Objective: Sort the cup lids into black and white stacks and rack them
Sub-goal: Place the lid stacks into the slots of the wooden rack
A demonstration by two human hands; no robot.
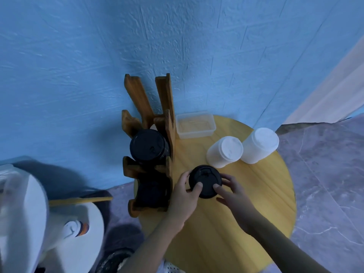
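Right now, both hands cup a stack of black plastic cup lids (205, 181) at the centre of the round yellow wooden table (256, 203); the left hand (185, 192) and the right hand (232, 192) each pinch its rim. I'd keep the stack level and square before sliding it into the brown wooden rack (157, 123), left of centre. Two stacks of white lids (244, 148) wait at the upper right.

Textured blue wall (78, 56) behind a round wooden table (246, 223) — grey marbled floor (325, 184), dim light.
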